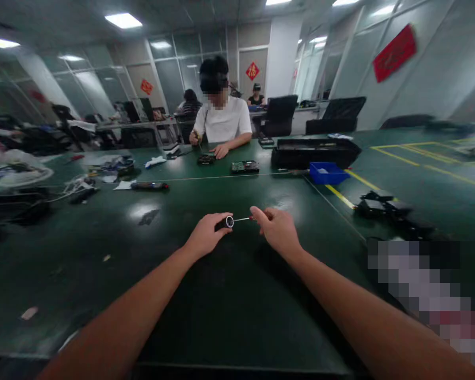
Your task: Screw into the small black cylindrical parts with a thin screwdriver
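Near the middle of the green table [206,316], my left hand [206,233] is closed around a small black cylindrical part [223,224] with a light ring at its end. My right hand [277,230] grips the red handle of a screwdriver [242,219]. The thin metal shaft points left, and its tip meets or nearly meets the ringed end of the black part; actual contact is too small to tell.
Across the table a person in a white shirt [225,122] works on a dark part. A circuit board [245,167], a long black housing [315,154] and a blue tray [328,173] lie ahead. Black parts [396,208] sit right; cables [79,186] and a dark tool [149,186] left.
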Tool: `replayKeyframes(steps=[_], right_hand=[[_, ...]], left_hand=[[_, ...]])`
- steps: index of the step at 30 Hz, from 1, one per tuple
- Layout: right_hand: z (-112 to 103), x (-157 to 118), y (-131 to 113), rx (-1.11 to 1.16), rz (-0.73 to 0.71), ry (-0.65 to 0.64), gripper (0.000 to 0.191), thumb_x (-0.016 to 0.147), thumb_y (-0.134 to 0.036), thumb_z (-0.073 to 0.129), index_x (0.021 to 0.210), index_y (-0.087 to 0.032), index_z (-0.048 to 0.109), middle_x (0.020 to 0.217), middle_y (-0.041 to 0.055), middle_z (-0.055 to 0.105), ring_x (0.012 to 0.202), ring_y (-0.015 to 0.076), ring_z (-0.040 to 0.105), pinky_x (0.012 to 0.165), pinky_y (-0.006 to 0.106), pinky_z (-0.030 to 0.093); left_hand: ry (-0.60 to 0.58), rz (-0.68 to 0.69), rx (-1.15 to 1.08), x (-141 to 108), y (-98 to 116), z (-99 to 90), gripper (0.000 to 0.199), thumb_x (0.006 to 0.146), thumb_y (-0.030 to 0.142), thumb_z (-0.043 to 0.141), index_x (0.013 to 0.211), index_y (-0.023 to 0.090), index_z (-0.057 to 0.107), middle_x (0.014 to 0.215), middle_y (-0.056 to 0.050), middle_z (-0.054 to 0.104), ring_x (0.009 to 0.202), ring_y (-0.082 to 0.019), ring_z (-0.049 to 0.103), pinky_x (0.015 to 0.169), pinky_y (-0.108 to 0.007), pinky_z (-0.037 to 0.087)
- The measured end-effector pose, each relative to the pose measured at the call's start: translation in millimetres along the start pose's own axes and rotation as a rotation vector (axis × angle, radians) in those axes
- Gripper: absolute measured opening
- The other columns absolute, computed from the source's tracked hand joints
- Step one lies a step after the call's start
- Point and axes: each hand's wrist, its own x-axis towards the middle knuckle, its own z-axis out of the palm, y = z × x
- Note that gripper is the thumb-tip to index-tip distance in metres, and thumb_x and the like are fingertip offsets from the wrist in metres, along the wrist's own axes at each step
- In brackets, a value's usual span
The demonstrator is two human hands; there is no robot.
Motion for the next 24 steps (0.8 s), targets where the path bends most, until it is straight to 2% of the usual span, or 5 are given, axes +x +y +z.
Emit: replayKeyframes(steps=[4, 9, 16, 21, 24], right_hand=[[-0.5, -0.2, 0.3, 0.063, -0.05, -0.018, 0.039, 0.092, -0.055, 0.058, 0.077, -0.021, 0.067, 0.062, 0.0013, 0.067, 0.059, 0.0178, 0.062, 0.062, 0.031, 0.043], [1.4, -2.1, 3.7, 0.216, -0.219, -0.136, 0.017, 0.094, -0.032, 0.055, 0.102, -0.022, 0.065, 0.083, 0.0016, 0.07, 0.077, 0.0177, 0.066, 0.07, 0.03, 0.048], [0.5, -1.6, 1.4, 0.096, -0.11, -0.106, 0.04, 0.101, -0.048, 0.042, 0.089, -0.022, 0.069, 0.069, 0.0016, 0.066, 0.06, 0.0172, 0.061, 0.059, 0.031, 0.044], [1.2, -3.1, 1.1, 0.139, -0.174, -0.101, 0.03, 0.097, -0.036, 0.051, 0.122, -0.023, 0.061, 0.085, 0.0023, 0.07, 0.068, 0.0179, 0.062, 0.062, 0.031, 0.045], [0.4, -5.1, -0.2, 0.152, -0.185, -0.115, 0.027, 0.099, -0.039, 0.047, 0.113, -0.023, 0.063, 0.08, 0.0013, 0.067, 0.07, 0.0185, 0.062, 0.064, 0.031, 0.045]], left_hand=[[0.01, 0.002, 0.004, 0.2, 0.3, -0.7, 0.04, 0.09, 0.022, 0.07, 0.13, 0.024, 0.065, 0.127, -0.005, 0.069, 0.118, -0.024, 0.062, 0.107, -0.04, 0.042], [0.013, -0.006, 0.005, 0.4, -1.7, -1.5, 0.041, 0.09, 0.022, 0.07, 0.131, 0.024, 0.065, 0.127, -0.005, 0.069, 0.118, -0.024, 0.061, 0.105, -0.04, 0.043], [-0.039, 0.01, 0.043, -0.8, 3.8, -2.9, 0.041, 0.09, 0.024, 0.069, 0.131, 0.024, 0.064, 0.123, -0.006, 0.07, 0.113, -0.025, 0.061, 0.102, -0.042, 0.044], [-0.049, -0.003, 0.045, -0.7, 6.1, -3.6, 0.04, 0.09, 0.023, 0.069, 0.13, 0.024, 0.065, 0.126, -0.006, 0.069, 0.117, -0.025, 0.061, 0.106, -0.043, 0.041], [-0.039, -0.007, 0.042, 0.0, 5.7, -3.9, 0.041, 0.09, 0.023, 0.069, 0.13, 0.024, 0.064, 0.125, -0.006, 0.069, 0.117, -0.025, 0.061, 0.105, -0.043, 0.042]])
